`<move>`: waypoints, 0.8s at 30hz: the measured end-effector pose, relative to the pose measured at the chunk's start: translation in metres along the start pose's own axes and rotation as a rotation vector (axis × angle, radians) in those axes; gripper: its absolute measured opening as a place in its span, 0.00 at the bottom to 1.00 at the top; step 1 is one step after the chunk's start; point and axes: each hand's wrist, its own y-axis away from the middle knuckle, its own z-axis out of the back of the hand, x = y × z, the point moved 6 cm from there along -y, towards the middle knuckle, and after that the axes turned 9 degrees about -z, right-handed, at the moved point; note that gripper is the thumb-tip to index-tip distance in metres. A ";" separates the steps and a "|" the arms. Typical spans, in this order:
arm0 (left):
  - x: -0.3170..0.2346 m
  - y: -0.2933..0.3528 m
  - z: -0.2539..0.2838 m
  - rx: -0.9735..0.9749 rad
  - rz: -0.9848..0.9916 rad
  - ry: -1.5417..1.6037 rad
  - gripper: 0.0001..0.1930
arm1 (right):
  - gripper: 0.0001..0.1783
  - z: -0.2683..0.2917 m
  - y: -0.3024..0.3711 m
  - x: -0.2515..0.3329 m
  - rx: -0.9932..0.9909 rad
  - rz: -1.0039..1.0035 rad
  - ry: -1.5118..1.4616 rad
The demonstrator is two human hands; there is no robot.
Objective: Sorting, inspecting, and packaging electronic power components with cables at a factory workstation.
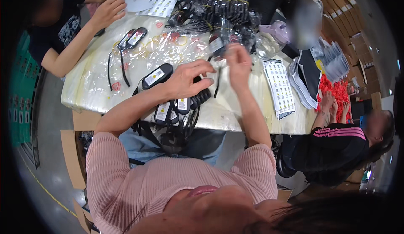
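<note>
On my feed, blur hides whether my right hand [238,61] grips the black adapter [216,45] toward the worktop's [225,112] far edge, so I'd bring my left hand [187,77], thumb and fingers parted, to steady it.

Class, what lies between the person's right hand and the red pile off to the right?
In the head view, a sheet of labels lies nearer the right hand, then a stack of flat white and black items nearer the red pile.

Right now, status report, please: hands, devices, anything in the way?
Left hand open beside labelled devices. Right hand blurred at another device, grip unclear. Black bundles heaped beyond.
</note>
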 end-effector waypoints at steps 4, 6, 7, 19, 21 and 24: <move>0.003 -0.007 0.010 -0.012 0.071 0.058 0.10 | 0.10 0.045 -0.019 0.018 -0.081 -0.117 0.045; 0.007 -0.007 0.011 -0.018 0.122 0.078 0.11 | 0.10 0.053 -0.022 0.025 -0.026 -0.212 0.033; 0.009 -0.007 0.012 -0.019 0.148 0.085 0.11 | 0.09 0.053 -0.022 0.026 0.001 -0.258 0.024; 0.024 -0.007 0.022 -0.158 0.599 0.770 0.22 | 0.04 -0.027 0.019 0.017 0.363 -0.160 0.055; 0.014 -0.021 0.053 -0.094 0.621 0.512 0.21 | 0.05 -0.024 0.014 0.016 0.328 -0.119 0.187; 0.017 -0.015 0.100 -0.134 0.518 0.264 0.19 | 0.09 -0.025 0.015 0.017 0.266 -0.028 0.439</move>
